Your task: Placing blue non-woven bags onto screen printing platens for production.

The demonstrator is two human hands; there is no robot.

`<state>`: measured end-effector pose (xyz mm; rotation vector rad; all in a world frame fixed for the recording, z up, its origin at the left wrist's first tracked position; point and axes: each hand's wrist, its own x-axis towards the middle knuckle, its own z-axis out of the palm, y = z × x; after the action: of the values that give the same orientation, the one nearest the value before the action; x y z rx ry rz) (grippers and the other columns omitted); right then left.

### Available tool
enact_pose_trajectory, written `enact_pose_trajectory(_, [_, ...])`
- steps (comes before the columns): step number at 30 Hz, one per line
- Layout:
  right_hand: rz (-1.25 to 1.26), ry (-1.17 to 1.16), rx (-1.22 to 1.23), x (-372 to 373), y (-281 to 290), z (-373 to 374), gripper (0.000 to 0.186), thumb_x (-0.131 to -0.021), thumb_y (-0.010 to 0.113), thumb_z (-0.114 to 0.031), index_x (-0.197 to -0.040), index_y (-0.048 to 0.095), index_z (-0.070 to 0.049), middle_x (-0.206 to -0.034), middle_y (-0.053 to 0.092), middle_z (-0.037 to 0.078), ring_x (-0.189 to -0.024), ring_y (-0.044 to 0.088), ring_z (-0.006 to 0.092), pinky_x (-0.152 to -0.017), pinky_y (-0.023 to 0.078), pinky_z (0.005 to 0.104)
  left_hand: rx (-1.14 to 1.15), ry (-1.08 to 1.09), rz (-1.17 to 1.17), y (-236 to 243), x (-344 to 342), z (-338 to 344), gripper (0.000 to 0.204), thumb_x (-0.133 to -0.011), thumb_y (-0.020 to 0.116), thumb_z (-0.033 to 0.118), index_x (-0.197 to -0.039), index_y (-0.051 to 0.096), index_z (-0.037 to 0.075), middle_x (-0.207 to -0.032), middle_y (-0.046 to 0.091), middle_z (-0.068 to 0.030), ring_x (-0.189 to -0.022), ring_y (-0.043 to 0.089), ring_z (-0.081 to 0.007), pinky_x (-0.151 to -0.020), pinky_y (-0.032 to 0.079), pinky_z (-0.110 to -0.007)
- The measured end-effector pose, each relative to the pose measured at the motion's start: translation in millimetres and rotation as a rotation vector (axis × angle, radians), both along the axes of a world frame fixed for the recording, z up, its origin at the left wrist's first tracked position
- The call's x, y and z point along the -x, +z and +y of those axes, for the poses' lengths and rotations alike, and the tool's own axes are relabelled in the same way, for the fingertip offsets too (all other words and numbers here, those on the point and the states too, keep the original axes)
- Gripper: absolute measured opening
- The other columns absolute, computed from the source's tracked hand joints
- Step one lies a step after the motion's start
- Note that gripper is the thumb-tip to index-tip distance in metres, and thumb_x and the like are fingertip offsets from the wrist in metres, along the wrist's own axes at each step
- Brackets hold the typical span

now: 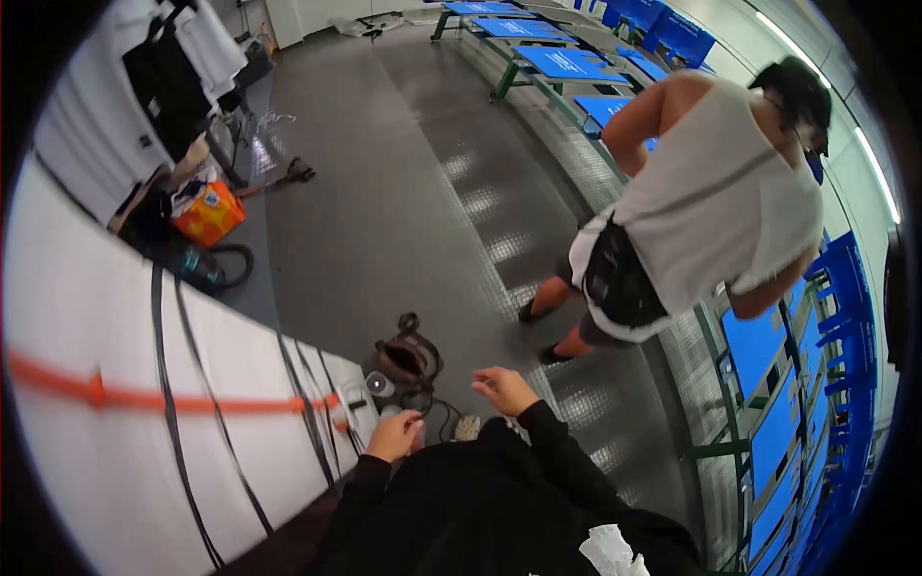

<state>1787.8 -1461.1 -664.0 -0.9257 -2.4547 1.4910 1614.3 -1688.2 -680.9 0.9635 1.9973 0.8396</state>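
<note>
The left hand (394, 434) rests at the corner of the white desk (86, 317), fingers curled down onto a small white device (357, 408) with a round part on top; whether the grip has closed on it or merely touches it cannot be told. The right hand (503, 390) hovers just right of that corner, above the floor, fingers loosely spread and holding nothing. Both arms wear black sleeves.

Just beyond the desk corner a brown bag (410, 357) sits on the dark floor (403, 192), with a dark cable looping beside it. An orange tape line (173, 401) and several black straps (165, 365) run across the desk toward the corner.

Judging from this, the work looks barely begun: the device is still on the desk, one hand on it, the other free, nothing lifted or moved clear.

Well beyond the bag another person (711, 211) in a white top stands by blue benches (567, 62); an orange box (206, 213) lies far off along the desk's edge
</note>
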Motion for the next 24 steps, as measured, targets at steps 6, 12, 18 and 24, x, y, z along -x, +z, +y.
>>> enact_pose_trajectory(6, [0.111,0.062,0.226,120,27,153,0.035,-0.087,0.064,-0.026,-0.11,0.062,0.001,-0.094,0.067,0.017,-0.084,0.066,0.0236,-0.074,0.05,0.0328,-0.17,0.033,0.136,61,145,220,0.022,-0.09,0.059,0.017,-0.104,0.065,0.001,-0.082,0.068,-0.0102,-0.069,0.062,-0.0128,-0.066,0.05,-0.028])
enact_pose_trajectory(12, [0.007,-0.003,0.144,228,-19,368,0.036,-0.086,0.065,-0.028,-0.109,0.063,0.0,-0.096,0.068,0.016,-0.085,0.067,0.0233,-0.076,0.051,0.0324,-0.222,0.218,-0.125,26,308,415,0.023,-0.093,0.055,0.02,-0.099,0.064,-0.001,-0.081,0.064,-0.0034,-0.067,0.059,-0.0086,-0.061,0.048,-0.024])
enact_pose_trajectory(18, [0.085,-0.113,0.021,386,51,540,0.035,-0.086,0.065,-0.025,-0.111,0.063,-0.001,-0.099,0.068,0.015,-0.088,0.067,0.0222,-0.078,0.052,0.032,0.406,-0.004,0.193,-130,426,341,0.028,-0.083,0.057,0.03,-0.078,0.066,0.004,-0.077,0.067,-0.0132,-0.071,0.066,-0.0302,-0.061,0.05,-0.043])
enact_pose_trajectory(24, [0.123,-0.101,-0.011,510,52,717,0.037,-0.086,0.065,-0.027,-0.111,0.062,0.0,-0.099,0.068,0.014,-0.09,0.066,0.0248,-0.081,0.051,0.0328,0.825,-0.353,0.464,-136,575,479,0.018,-0.081,0.058,0.021,-0.081,0.069,0.006,-0.084,0.069,-0.0112,-0.079,0.068,-0.0285,-0.061,0.051,-0.044])
